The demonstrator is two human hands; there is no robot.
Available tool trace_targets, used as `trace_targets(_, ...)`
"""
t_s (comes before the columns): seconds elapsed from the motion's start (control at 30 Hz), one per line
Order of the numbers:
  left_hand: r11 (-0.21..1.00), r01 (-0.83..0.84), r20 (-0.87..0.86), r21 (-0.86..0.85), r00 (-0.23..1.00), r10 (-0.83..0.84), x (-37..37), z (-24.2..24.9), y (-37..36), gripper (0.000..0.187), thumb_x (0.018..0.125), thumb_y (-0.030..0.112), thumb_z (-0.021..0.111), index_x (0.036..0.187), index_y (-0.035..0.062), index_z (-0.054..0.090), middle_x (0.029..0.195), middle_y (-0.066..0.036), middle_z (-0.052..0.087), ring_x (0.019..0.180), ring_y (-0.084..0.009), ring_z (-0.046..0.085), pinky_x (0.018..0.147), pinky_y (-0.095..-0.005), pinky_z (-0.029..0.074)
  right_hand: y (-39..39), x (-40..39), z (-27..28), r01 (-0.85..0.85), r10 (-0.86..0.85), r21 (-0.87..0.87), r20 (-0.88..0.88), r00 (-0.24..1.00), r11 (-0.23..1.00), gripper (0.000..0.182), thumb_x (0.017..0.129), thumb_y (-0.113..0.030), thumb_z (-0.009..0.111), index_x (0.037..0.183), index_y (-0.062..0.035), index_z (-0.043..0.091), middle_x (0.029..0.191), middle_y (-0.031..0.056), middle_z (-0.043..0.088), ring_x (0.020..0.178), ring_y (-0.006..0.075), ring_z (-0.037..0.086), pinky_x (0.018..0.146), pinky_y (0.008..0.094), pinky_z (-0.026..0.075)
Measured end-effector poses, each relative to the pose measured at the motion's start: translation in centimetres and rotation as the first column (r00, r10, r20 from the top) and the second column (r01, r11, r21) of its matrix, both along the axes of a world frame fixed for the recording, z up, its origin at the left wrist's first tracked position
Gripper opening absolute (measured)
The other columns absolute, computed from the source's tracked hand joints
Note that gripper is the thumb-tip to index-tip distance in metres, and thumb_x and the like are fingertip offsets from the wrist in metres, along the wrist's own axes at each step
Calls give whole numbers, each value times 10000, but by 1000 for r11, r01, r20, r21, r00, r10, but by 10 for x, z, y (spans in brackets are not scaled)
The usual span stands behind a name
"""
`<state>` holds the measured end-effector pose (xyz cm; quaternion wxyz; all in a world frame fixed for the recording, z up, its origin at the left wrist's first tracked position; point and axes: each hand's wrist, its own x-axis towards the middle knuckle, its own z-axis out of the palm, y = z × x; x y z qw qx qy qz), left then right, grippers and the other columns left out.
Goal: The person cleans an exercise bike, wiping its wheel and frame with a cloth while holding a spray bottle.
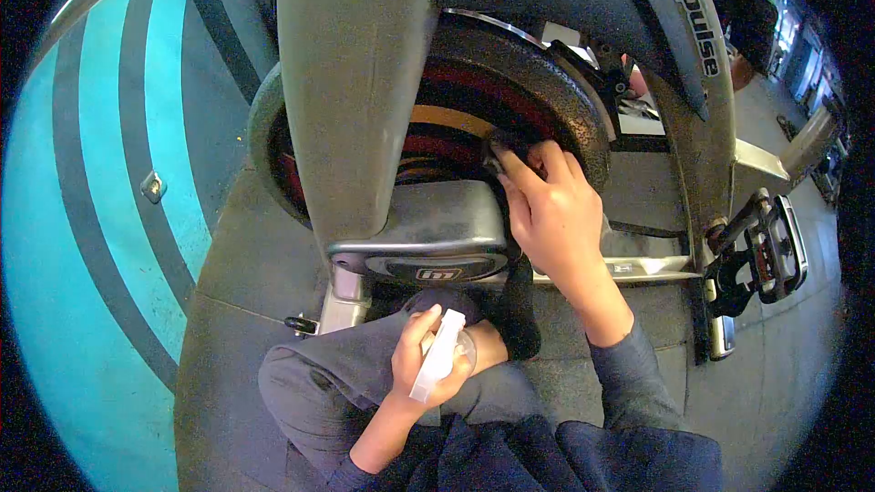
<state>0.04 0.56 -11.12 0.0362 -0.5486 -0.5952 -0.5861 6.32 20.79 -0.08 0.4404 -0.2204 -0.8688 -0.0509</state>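
Note:
My left hand (427, 360), low in the middle over my crossed leg, is wrapped round a bottle with a white spray head (440, 355). Further up, my right hand (551, 205) reaches to the exercise bike's flywheel (456, 118). Its fingers are bent and press a dark cloth (499, 150) against the wheel's inner part. The grey plastic cover (424, 228) with a logo lies just left of my right hand. Fingertips and part of the cloth are hidden in shadow.
A thick grey frame post (355, 82) rises left of centre. At the right are a pedal-like black part (775, 251) and a metal base bar (656, 266). Turquoise and dark striped flooring (100, 173) covers the left. A screen-like white object (641, 123) shows behind the wheel.

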Motion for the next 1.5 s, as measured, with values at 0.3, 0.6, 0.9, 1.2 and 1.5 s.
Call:
trace_targets(0.3,997,-63,-69,-45,996,60,-1,-7,-2,669,702,12,616,1303,-28,323,1021,-187,621,912,-233,615,840,-358,493,-12,-26,19,-36,36,16,40,999,999,307,745,-131,636,1049,-148,672,848,96,547,745,262,573,591,366,514)
trace_targets(0.6,999,-26,-26,-20,999,25,-3,-6,-3,665,723,44,624,1308,-28,317,1020,-180,623,909,-229,612,834,-351,492,-9,-13,8,-7,7,-14,4,1000,1000,298,753,-129,638,1050,-134,667,845,98,541,749,271,568,573,379,491)
trace_targets(0.9,1000,-4,-3,5,1000,4,-4,-3,0,660,736,56,629,1309,-31,313,1028,-185,618,914,-230,614,843,-354,489,-16,-31,21,-40,40,37,11,999,998,312,729,-128,645,1039,-131,678,846,105,557,731,270,567,579,364,503)
trace_targets(1.2,999,-20,40,36,999,19,-2,-5,1,604,733,94,680,1236,-67,387,982,-187,612,800,-293,614,759,-384,496,-13,-13,11,13,-12,-19,27,1000,1000,264,754,-123,635,1014,-113,677,837,93,541,748,270,569,582,366,492)
trace_targets(1.5,998,-63,-82,19,995,65,0,0,2,594,730,91,675,1235,-59,402,963,-177,604,802,-290,606,733,-377,505,-17,-26,18,-23,23,-6,30,999,1000,308,724,-122,645,1031,-117,672,855,107,550,755,266,572,583,368,507)
